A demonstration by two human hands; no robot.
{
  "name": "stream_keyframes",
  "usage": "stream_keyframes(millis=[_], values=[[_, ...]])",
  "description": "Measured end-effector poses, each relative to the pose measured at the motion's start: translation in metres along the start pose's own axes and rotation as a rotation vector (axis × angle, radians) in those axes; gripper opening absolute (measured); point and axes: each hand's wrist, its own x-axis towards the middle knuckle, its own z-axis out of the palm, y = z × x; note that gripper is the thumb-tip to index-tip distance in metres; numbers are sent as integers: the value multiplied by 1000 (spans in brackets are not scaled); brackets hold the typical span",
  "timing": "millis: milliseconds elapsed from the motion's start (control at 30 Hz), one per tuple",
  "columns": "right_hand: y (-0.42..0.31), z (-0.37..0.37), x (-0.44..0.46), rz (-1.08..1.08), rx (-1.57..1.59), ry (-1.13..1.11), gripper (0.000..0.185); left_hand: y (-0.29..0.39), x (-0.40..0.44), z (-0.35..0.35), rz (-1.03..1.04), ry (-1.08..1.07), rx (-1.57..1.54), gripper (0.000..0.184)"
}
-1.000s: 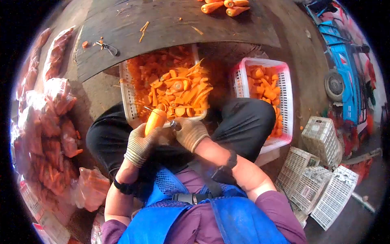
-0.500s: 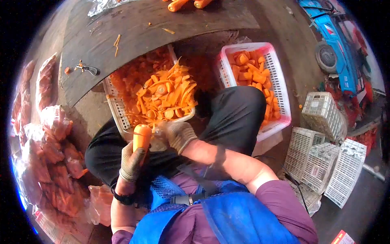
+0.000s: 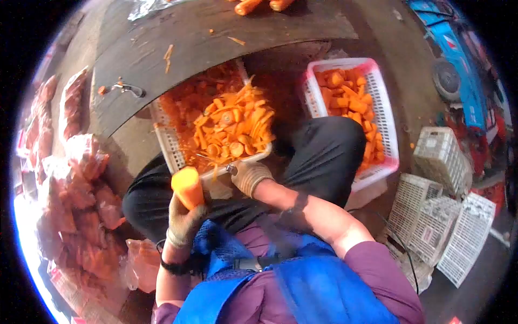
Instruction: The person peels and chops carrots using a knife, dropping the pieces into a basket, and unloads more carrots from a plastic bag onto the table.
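My gloved left hand (image 3: 184,218) is wrapped round a thick peeled carrot (image 3: 188,189), held upright with a flat, pale cut end on top. To its right, my gloved right hand (image 3: 251,177) is closed on a knife (image 3: 231,169); its metal handle end shows, and a thin blade seems to point left over the crate rim. Both hands are at the near edge of a white crate (image 3: 171,148) heaped with carrot peelings and cut ends (image 3: 229,127). The fingertips of my right hand are partly hidden.
Right of my knee, a white and pink crate (image 3: 389,116) holds cut carrots. A dark board (image 3: 216,38) lies ahead with a small metal tool (image 3: 129,88) and whole carrots (image 3: 248,6). Bagged carrots (image 3: 81,216) are piled left; white crates (image 3: 426,216) stand right, near a blue vehicle (image 3: 456,65).
The carrot's rounded top is now a flat cut face tilted toward me. My right hand has drawn slightly away from it, and the whole view has shifted a little.
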Motion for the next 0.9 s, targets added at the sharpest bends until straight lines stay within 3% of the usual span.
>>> stream_keyframes(millis=[33, 67, 100, 167, 233, 300, 400, 533, 633, 667, 733, 800, 833, 900], values=[[3, 4, 4, -32, 14, 22, 31, 2, 7, 0, 4, -113, -202, 64], [7, 6, 10, -62, 31, 47, 31, 6, 12, 8, 28, -88, -304, 65], [8, 2, 10, -26, 59, 71, 31, 12, 12, 23, 28, 70, -308, 63], [14, -7, 9, 50, 108, 112, 32, 24, 9, 31, -78, 92, -397, 57], [18, -2, 17, 8, 46, 135, 34, -12, 14, -14, -212, -195, -610, 54], [18, -1, 15, -21, 80, 198, 34, -16, 16, -18, -223, -200, -567, 51], [19, -14, 8, -72, 255, 212, 34, 5, 32, 24, -49, 150, -198, 43], [16, -52, -24, -15, 293, 345, 32, 13, 45, 34, 93, 62, 308, 33], [24, -76, -49, -30, 447, 362, 34, 25, 67, 50, -100, 37, 142, 24], [33, -77, -53, -32, 448, 424, 34, 27, 74, 49, -71, -48, 134, 25], [48, -78, -58, -31, 517, 513, 34, 19, 94, 72, -6, 12, 42, 33], [62, -87, -73, -48, 575, 598, 33, 13, 118, 80, 68, -95, 152, 30], [67, -95, -84, -66, 619, 644, 31, 47, 107, 111, -129, -190, 41, 26], [81, -105, -100, -94, 673, 702, 30, 61, 116, 139, -150, -267, 184, 29]])
